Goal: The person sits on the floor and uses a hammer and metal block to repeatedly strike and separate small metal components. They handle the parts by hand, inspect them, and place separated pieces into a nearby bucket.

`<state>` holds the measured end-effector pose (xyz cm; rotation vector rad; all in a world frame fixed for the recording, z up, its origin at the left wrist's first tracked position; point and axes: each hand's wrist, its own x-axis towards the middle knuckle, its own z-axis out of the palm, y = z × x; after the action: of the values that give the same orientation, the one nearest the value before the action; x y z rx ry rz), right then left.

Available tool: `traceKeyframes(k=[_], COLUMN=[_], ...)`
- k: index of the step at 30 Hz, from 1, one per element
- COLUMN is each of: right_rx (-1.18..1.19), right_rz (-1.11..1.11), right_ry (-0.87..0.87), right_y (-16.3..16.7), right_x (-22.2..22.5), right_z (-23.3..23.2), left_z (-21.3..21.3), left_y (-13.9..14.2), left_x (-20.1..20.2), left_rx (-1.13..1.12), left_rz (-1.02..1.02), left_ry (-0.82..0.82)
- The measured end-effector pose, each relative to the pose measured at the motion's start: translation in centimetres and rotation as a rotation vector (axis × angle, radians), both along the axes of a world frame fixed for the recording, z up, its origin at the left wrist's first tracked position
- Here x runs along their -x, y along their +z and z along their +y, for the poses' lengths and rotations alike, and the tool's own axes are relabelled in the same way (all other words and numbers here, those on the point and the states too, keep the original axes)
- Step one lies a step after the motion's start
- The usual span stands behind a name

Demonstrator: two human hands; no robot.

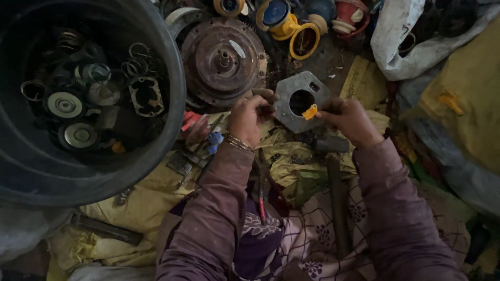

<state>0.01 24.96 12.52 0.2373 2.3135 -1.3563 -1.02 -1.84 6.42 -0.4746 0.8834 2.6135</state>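
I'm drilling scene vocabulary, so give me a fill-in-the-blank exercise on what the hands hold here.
Both hands grip a grey metal plate with a ____ hole in its middle.
The right hand pinches a small ____ plastic piece.
The large dark tub of metal parts stands beside the ____ hand.

Missing words: round; yellow; left

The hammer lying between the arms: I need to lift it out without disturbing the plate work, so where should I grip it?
Grip the hammer by its long handle, low down near the lap, coming from the near side. The handle runs toward the person and lies exposed there, while the head sits under the right hand and the grey metal plate.
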Motion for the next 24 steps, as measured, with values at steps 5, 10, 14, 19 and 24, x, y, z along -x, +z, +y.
traceKeyframes(k=[5,10,14,19,24], right_rx=[-0.144,0.967,0.822,0.215,-0.428], right_rz=[-0.073,0.316,0.317,0.356,1.09], right_ry=[-0.038,-0.556,-0.674,-0.334,0.145], right_y=[1.3,4.4,2.4,-2.0,-3.5], right_x=[0.3,2.7,4.3,9.0,16.3], right_z=[3.0,9.4,8.2,0.1,-7.6], left_z=[0.0,0.4,0.6,0.3,0.0], left_y=[0.1,0.2,0.3,0.3,0.5], left_x=[0.0,-0.2,-0.1,-0.2,-0.3], left_rx=[-0.047,-0.03,-0.025,-0.038,0.005], left_rz=[0.012,0.059,0.027,0.023,-0.023], left_ry=[0.002,0.032,0.019,0.019,0.026])
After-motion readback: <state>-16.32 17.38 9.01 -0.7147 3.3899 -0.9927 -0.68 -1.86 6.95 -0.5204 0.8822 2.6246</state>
